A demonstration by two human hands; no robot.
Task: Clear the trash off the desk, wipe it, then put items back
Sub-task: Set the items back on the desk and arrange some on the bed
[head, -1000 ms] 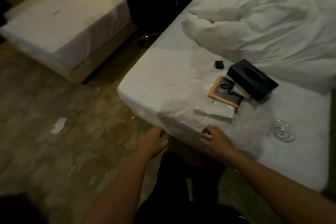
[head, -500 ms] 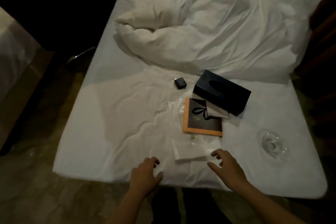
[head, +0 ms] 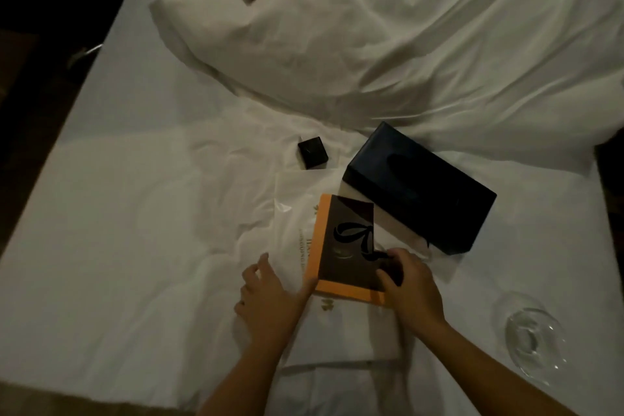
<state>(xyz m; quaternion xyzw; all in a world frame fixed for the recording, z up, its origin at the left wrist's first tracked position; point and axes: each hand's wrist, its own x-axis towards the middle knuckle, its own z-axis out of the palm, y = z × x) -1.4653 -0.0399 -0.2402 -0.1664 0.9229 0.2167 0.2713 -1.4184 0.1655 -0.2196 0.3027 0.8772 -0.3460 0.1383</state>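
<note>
An orange booklet with a dark cover and a black ribbon print (head: 344, 243) lies on a white printed plastic bag (head: 292, 213) on the white bed sheet (head: 135, 230). My right hand (head: 410, 289) grips the booklet's lower right corner, fingers curled over the cover. My left hand (head: 270, 294) rests on the plastic bag with relaxed fingers, its thumb against the booklet's lower left corner. A black tissue box (head: 422, 186) lies just behind and to the right of the booklet. A small black cube (head: 312, 153) sits to the left of the box.
A clear glass ashtray (head: 533, 341) sits on the sheet at the lower right. A rumpled white duvet (head: 371, 27) fills the far half of the bed. A folded white item (head: 341, 338) lies between my forearms. Dark floor runs along the left edge.
The view has moved in over the bed. Both hands have gone forward from the bed's near edge to the booklet, and my right hand now grips it.
</note>
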